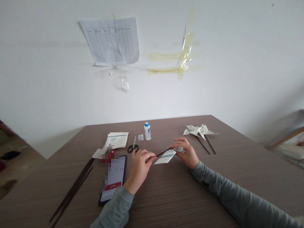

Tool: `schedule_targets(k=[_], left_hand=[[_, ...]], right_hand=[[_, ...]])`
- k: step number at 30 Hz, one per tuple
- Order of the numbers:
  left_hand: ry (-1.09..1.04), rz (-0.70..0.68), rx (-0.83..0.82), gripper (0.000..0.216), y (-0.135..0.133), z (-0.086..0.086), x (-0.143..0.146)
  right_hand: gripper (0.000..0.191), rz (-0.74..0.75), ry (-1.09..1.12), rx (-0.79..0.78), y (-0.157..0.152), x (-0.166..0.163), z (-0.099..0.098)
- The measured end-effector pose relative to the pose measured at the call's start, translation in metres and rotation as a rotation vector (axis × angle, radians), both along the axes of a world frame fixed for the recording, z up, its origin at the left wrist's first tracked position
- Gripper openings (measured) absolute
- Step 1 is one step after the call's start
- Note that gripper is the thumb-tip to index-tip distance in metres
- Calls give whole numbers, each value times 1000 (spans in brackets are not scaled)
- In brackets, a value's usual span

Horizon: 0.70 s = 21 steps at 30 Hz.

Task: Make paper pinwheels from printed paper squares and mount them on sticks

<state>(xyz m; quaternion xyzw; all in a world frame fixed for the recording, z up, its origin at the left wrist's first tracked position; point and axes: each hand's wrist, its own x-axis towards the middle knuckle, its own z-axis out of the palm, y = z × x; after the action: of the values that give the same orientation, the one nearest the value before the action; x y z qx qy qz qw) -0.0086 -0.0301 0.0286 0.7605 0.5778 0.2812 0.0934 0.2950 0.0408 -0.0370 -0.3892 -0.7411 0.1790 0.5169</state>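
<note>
My left hand (140, 167) pinches one end of a short, thin dark stick (163, 152) between thumb and fingertips. The stick slants up to my right hand (188, 154), whose closed fingers grip a sheet of white paper (166, 157) with a green band. Part of the sheet curls up at those fingers, which hide where stick and paper meet. Both hands are above the table's middle. Farther right lie two white paper pinwheels (193, 130) on dark sticks (203, 145). Scissors (133, 146) with black handles are just beyond my left hand.
On the brown table (180, 196), a phone (114, 180) lies beside my left forearm. Long dark sticks (73, 186) and a stack of printed paper (118, 140) are at the left. A white bottle (147, 131) with a blue cap stands near the wall (161, 101).
</note>
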Motion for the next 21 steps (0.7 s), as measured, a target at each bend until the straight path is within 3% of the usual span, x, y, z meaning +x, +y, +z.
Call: schedule_targets(k=[7,13,18,21], left_hand=[[-21,-15,3,27,1,1,0],[-25,-44,-104,33,-1,3,-5],[-14,-49,-157,32,1,-3,-14],[2,-25,-178,27,1,-1,-15]], right_hand=[[23,23,-15,-57,-2,0,7],[28,27,-75,-126,-3,2,16],[13,-11,-178,-167,-1,-1,34],[16,-37,-269,-200,1,-6,49]])
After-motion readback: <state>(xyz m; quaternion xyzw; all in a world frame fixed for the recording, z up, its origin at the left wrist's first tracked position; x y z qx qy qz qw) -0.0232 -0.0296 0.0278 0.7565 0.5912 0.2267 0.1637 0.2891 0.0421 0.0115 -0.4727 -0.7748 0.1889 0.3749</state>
